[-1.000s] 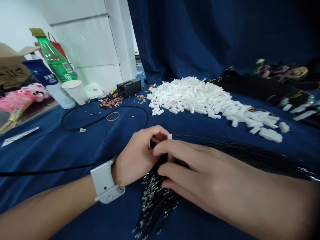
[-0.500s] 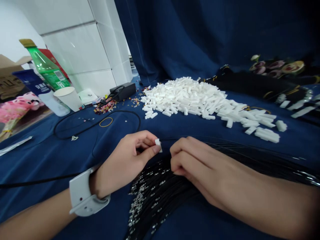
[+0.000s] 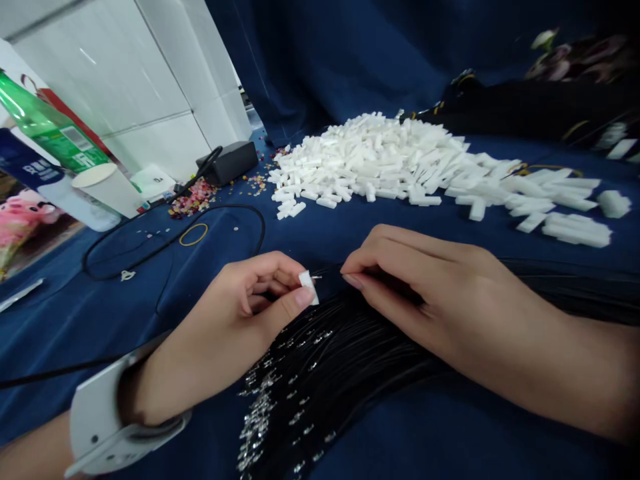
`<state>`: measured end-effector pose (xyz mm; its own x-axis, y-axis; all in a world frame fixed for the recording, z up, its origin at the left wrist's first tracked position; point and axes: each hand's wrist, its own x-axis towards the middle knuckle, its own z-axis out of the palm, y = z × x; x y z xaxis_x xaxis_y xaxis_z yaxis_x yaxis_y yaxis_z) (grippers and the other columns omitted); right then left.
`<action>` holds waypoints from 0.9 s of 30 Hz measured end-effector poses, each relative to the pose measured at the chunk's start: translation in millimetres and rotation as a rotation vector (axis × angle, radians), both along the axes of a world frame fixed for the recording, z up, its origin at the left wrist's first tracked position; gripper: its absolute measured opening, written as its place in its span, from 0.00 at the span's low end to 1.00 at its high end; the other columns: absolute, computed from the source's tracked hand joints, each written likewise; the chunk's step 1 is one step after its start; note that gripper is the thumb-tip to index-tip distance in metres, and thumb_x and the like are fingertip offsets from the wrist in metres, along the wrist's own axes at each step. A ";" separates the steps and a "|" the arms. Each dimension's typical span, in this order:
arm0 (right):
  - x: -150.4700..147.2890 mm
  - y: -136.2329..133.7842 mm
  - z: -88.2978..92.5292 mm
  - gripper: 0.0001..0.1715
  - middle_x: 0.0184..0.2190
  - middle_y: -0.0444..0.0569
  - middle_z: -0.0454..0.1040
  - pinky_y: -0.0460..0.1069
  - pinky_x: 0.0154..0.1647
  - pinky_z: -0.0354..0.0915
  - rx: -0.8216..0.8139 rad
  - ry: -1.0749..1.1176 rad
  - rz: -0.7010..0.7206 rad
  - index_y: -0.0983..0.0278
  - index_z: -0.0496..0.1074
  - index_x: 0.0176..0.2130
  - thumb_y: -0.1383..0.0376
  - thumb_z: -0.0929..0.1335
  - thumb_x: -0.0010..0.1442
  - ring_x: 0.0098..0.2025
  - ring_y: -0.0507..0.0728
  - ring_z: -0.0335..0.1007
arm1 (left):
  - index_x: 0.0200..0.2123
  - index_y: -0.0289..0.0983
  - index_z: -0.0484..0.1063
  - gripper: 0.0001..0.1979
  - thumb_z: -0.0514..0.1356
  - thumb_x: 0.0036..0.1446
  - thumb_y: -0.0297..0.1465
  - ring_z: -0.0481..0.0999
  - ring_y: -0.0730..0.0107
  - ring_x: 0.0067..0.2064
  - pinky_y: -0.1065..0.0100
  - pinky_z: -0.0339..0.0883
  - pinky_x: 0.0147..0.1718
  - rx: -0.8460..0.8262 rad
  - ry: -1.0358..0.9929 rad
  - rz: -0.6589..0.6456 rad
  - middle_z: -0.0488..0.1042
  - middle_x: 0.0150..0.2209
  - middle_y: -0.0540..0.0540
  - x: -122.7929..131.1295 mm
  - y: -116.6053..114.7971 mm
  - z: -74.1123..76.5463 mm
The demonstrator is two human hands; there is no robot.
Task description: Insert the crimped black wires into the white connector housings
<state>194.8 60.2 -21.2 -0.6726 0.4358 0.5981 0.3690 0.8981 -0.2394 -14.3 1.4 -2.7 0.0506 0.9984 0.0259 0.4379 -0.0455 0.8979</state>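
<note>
My left hand [image 3: 245, 313] pinches a small white plastic connector [image 3: 308, 287] between thumb and forefinger. My right hand [image 3: 425, 293] pinches a thin black wire [image 3: 330, 273], whose metal tip touches the connector's end. Both hands rest over a bundle of black wires with silver metal terminals [image 3: 300, 373] that lies on the blue cloth [image 3: 100, 313]. A white watch [image 3: 100, 413] sits on my left wrist. A large heap of the same white connectors [image 3: 380, 160] lies beyond my hands.
A black cable [image 3: 165, 243] loops at the left by a yellow rubber band [image 3: 193, 234]. A black power adapter [image 3: 227, 162], coloured beads [image 3: 193, 198], a paper cup [image 3: 107, 190] and a green bottle [image 3: 50, 133] stand at the far left. More black wires [image 3: 525, 107] lie at the back right.
My hands have drawn apart. The left hand now holds the white connector out in view, and the right hand brings a single wire's tip up to it. The camera has tilted closer.
</note>
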 end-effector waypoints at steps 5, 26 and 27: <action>0.1 0.4 -1.4 0.09 0.33 0.41 0.69 0.43 0.31 0.61 0.000 -0.009 0.006 0.66 0.70 0.37 0.69 0.62 0.70 0.30 0.43 0.66 | 0.34 0.37 0.76 0.02 0.64 0.57 0.30 0.78 0.76 0.31 0.80 0.71 0.29 -0.021 0.004 -0.003 0.79 0.28 0.52 0.2 0.0 -1.1; -1.1 -0.8 2.4 0.06 0.40 0.49 0.69 0.46 0.42 0.63 0.159 0.018 0.130 0.68 0.71 0.40 0.72 0.64 0.68 0.42 0.50 0.65 | 0.31 0.39 0.78 0.03 0.64 0.58 0.29 0.78 0.74 0.31 0.76 0.68 0.28 0.006 0.058 -0.066 0.80 0.29 0.53 2.7 -0.5 0.1; -0.8 0.5 4.0 0.07 0.40 0.49 0.70 0.47 0.43 0.62 0.183 0.000 0.166 0.68 0.72 0.40 0.72 0.63 0.69 0.42 0.51 0.64 | 0.32 0.39 0.78 0.03 0.64 0.58 0.30 0.78 0.73 0.32 0.75 0.69 0.29 0.010 0.058 -0.048 0.80 0.29 0.53 1.0 0.7 -0.2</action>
<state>193.9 60.6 -17.3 -0.7261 0.2036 0.6568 0.2123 0.9749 -0.0675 -13.4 2.1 -2.9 0.0998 0.9945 0.0311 0.4864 -0.0760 0.8704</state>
